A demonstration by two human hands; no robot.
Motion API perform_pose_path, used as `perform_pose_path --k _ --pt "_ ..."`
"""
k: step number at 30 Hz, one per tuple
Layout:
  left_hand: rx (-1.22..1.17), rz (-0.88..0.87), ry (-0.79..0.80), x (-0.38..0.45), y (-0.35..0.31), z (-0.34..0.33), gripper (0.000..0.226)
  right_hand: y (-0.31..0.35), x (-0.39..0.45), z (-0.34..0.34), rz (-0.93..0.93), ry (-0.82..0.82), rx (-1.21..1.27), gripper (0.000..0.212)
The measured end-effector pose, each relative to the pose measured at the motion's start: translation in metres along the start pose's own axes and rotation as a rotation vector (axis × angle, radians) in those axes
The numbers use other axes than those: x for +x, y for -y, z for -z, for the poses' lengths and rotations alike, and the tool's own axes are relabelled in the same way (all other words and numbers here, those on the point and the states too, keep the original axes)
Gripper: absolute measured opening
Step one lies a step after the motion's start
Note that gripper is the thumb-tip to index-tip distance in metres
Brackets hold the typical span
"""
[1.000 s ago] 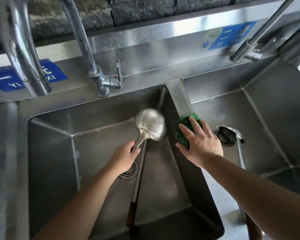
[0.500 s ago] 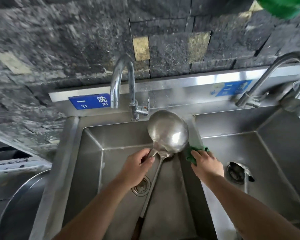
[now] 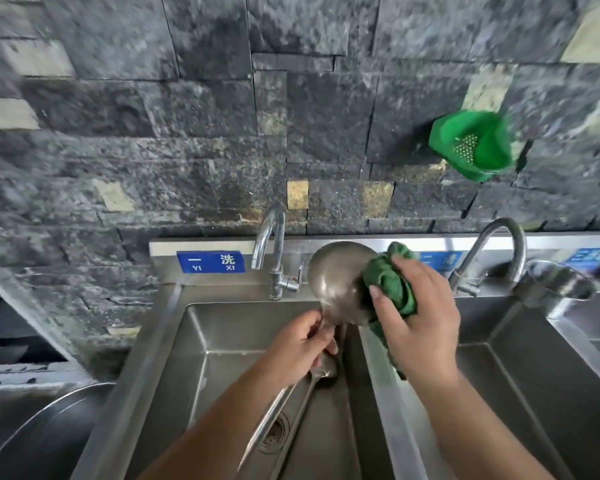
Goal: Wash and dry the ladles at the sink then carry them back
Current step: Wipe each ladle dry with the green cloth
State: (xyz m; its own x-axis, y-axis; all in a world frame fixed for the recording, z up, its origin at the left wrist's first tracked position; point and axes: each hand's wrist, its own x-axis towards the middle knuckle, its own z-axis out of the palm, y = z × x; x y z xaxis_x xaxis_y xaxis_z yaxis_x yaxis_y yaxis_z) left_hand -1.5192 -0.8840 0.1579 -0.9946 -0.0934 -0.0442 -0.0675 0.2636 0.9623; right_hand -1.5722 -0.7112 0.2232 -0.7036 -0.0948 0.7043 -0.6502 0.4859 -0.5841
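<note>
Cloth [image 3: 392, 289] in the closed right hand [image 3: 420, 327] is wiping the ladle [image 3: 340, 282] above the sink [image 3: 194, 341]; left hand [image 3: 298, 348] is clamping its neck, best kept firm.

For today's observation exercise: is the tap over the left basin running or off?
Off, as far as can be seen: no stream falls from the tap's spout into the left basin, where the ladle is being wiped.

Green strainer [image 3: 471, 145], seemingly wall-hung

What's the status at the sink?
Left hand grips ladle neck. Right hand presses green cloth on bowl. Faucet off, nothing blocking.
</note>
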Motion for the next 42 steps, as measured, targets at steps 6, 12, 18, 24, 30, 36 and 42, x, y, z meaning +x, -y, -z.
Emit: perform_pose_path --k 6,12,18,24,30,36,42 --pt "-0.029 -0.081 -0.174 -0.004 -0.081 -0.007 0.031 0.054 0.035 -0.01 0.432 0.223 -0.443 0.056" --pt "-0.07 -0.105 -0.174 -0.015 -0.108 0.002 0.023 0.091 0.073 -0.006 0.543 0.327 -0.588 0.044" --pt "0.297 -0.309 -0.103 -0.03 -0.114 0.007 0.015 0.109 0.157 0.021 0.14 0.725 -0.545 0.044" --pt "0.337 -0.389 -0.11 -0.042 -0.122 0.013 0.031 0.086 0.174 0.05 -0.081 0.752 0.0 0.032" --pt "0.221 -0.337 -0.111 -0.044 -0.128 0.002 0.037 0.079 0.155 0.07 -0.049 0.499 -0.021 0.035" --pt "-0.004 -0.261 -0.151 -0.048 -0.149 0.0 0.029 0.072 0.099 0.073 -0.141 0.006 0.31 0.034" --pt "-0.197 -0.135 -0.102 -0.047 -0.168 -0.009 0.013 0.069 0.041 0.03 0.224 -0.187 0.175 0.043"
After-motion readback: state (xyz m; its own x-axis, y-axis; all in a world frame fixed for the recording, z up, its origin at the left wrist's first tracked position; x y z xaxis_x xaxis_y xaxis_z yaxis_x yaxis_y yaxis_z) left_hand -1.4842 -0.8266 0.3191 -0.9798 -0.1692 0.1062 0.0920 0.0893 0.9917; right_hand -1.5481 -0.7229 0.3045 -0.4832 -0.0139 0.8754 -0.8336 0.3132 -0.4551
